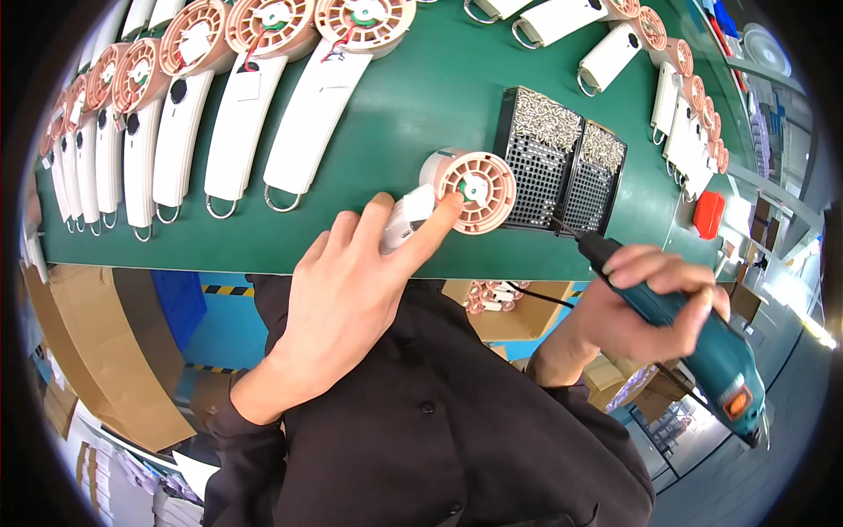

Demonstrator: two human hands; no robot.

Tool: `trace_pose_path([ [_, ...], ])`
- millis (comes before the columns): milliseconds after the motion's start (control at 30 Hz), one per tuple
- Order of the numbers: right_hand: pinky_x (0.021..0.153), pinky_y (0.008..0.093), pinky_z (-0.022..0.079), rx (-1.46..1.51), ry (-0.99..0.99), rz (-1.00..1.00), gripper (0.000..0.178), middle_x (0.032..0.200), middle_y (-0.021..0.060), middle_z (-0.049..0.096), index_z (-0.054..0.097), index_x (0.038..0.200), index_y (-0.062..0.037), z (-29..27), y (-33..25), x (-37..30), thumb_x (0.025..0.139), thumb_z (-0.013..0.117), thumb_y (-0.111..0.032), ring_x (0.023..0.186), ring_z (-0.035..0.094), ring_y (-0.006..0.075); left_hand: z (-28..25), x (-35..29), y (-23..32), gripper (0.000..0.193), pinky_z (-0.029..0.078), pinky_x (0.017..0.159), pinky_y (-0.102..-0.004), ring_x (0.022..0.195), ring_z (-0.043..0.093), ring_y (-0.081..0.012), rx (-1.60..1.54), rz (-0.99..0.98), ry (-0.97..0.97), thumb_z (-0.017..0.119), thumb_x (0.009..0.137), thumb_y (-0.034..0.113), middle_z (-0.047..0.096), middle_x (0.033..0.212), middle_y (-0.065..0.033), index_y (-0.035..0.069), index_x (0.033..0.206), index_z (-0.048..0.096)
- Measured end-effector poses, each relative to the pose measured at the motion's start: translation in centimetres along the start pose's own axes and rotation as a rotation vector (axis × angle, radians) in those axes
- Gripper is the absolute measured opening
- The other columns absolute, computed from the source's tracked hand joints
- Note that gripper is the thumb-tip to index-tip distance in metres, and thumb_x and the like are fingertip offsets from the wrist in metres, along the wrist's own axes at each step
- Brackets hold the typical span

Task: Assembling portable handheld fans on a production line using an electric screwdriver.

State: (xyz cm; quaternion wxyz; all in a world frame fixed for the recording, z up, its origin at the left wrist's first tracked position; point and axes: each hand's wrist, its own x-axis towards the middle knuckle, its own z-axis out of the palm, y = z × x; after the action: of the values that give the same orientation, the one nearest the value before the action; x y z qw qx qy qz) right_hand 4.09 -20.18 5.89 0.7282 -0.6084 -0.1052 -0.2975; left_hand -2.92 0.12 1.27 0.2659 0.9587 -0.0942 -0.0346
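Green bench top [395, 114], smooth, slight sheen. From my end: one handheld fan unit [479, 191] lies near the front edge, just beside the black screw tray [503, 127]. I have the left hand [338, 272] over its white handle, one digit on the ring of its pink head. Can't tell how firmly it grips; the underside is hidden. Right hand [654, 303] is wrapped around a teal electric screwdriver [720, 351], bit at the tray's near edge. Can't tell if a screw is on the tip.

Progress, my read: this unit is partway. Head and handle are together, hub open to view, driver off it. Left row [246, 123]: heads face up, red leads and green centres showing on the nearest, so I'd count those as not closed up. Right group [610, 57]: similar units; can't judge whether finished.

Materials: heads look like pink plastic, round, slotted like spoked wheels. Handles are long white rounded shells with metal loops at the ends. Tray is two perforated grids, loose screws [546, 119] heaped at the far side. Driver: rounded body, black nose, orange switch.
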Motion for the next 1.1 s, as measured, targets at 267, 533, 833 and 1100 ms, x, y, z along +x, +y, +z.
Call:
trace_pose_path([
  [267, 0.036, 0.0359, 0.039, 0.088, -0.356, 0.022, 0.028, 0.070, 0.0087, 0.046, 0.050, 0.109, -0.0076, 5.5, -1.3, 0.4, 0.093, 0.040, -0.028, 0.037, 0.042, 0.0200, -0.6, 0.0, 0.1, 0.064, 0.049, 0.068, -0.0341, 0.076, 0.053, -0.0238, -0.028, 0.011, -0.042, 0.063, 0.076, 0.002, 0.053, 0.105, -0.0117, 0.024, 0.135, 0.051],
  [533, 0.035, 0.0382, 0.041, 0.017, -0.527, 0.082, 0.024, 0.068, 0.0100, 0.045, 0.046, 0.112, -0.0114, 7.7, 0.1, 0.1, 0.094, 0.037, -0.025, 0.036, 0.041, 0.0215, -0.2, -0.2, -0.1, 0.066, 0.050, 0.063, -0.0305, 0.076, 0.053, -0.0204, 0.022, 0.012, -0.025, 0.060, 0.074, 0.005, 0.053, 0.104, -0.0101, 0.027, 0.135, 0.049],
  [833, 0.060, 0.0461, 0.054, 0.061, -0.689, 0.224, 0.025, 0.082, 0.0181, 0.050, 0.026, 0.108, -0.0073, 8.0, 0.7, 0.0, 0.095, 0.048, -0.009, 0.058, 0.059, 0.0280, 0.1, -0.3, -0.5, 0.063, 0.049, 0.059, -0.0282, 0.072, 0.053, -0.0188, 0.001, 0.027, 0.038, 0.061, 0.072, 0.006, 0.054, 0.105, -0.0109, 0.026, 0.131, 0.053],
  [1100, 0.035, 0.0370, 0.045, -0.052, -0.546, 0.089, 0.016, 0.065, 0.0137, 0.045, 0.033, 0.097, -0.0072, 8.7, 2.0, -1.1, 0.092, 0.041, -0.020, 0.036, 0.044, 0.0227, 0.0, 0.1, -0.4, 0.062, 0.049, 0.059, -0.0267, 0.072, 0.052, -0.0182, 0.014, 0.027, 0.004, 0.062, 0.071, 0.006, 0.054, 0.106, -0.0107, 0.027, 0.129, 0.054],
])
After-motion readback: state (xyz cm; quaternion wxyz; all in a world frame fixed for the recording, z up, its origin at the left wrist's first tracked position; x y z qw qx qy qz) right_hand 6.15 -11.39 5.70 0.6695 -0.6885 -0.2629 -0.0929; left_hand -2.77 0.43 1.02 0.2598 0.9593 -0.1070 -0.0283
